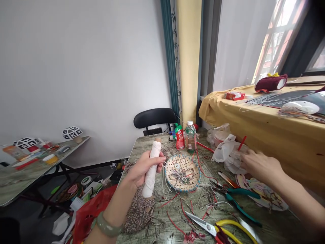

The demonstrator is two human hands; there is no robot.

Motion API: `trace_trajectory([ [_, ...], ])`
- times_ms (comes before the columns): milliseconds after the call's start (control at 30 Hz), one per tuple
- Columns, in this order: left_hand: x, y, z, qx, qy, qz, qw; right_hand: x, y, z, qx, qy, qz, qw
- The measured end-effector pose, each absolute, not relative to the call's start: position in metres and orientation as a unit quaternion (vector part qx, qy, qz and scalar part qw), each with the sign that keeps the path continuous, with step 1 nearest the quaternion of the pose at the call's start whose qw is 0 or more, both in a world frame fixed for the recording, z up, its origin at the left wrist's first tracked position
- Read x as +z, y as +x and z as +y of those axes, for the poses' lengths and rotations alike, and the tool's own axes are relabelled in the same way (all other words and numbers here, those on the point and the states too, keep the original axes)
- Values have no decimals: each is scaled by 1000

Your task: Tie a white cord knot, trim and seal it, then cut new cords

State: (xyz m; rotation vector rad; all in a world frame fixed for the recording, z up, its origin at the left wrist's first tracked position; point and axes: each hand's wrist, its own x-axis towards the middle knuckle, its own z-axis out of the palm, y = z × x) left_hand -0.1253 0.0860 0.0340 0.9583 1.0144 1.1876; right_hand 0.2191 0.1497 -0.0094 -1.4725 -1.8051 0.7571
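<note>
My left hand (142, 168) is wrapped round a spool of white cord (152, 166), held upright over the left part of the table. A green bangle sits on that wrist. Just right of the spool lies a small woven basket (182, 173) with tangled threads in it. My right hand (259, 165) reaches to the right, its fingers at a crumpled clear plastic bag (228, 152) with a red straw; whether it grips the bag is unclear. A skein of mixed brown-white twine (138, 213) lies below the spool.
Scissors (203, 223), teal-handled pliers (238, 200) and yellow-handled pliers (228, 230) lie at the front of the table among red thread scraps. Two bottles (190, 137) stand at the far edge by a black chair (154, 117). A yellow-draped table (266, 122) stands at right, a cluttered side table (38, 159) at left.
</note>
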Motion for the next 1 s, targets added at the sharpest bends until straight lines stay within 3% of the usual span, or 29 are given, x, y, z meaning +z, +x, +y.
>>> trace_trajectory([
  [100, 42, -122, 86, 516, 407, 421, 625, -1, 181, 137, 318, -513, -722, 339],
  [267, 51, -113, 86, 523, 371, 378, 668, 8, 83, 118, 523, -315, -746, 265],
  [400, 52, -119, 86, 539, 328, 352, 691, -1, 49, 124, 598, -251, -716, 258],
  [733, 32, -136, 99, 606, 245, 347, 673, 28, 93, 155, 581, -305, -678, 331],
  [1000, 1, -151, 120, 716, 135, 400, 556, 64, 109, 154, 539, -341, -656, 404],
])
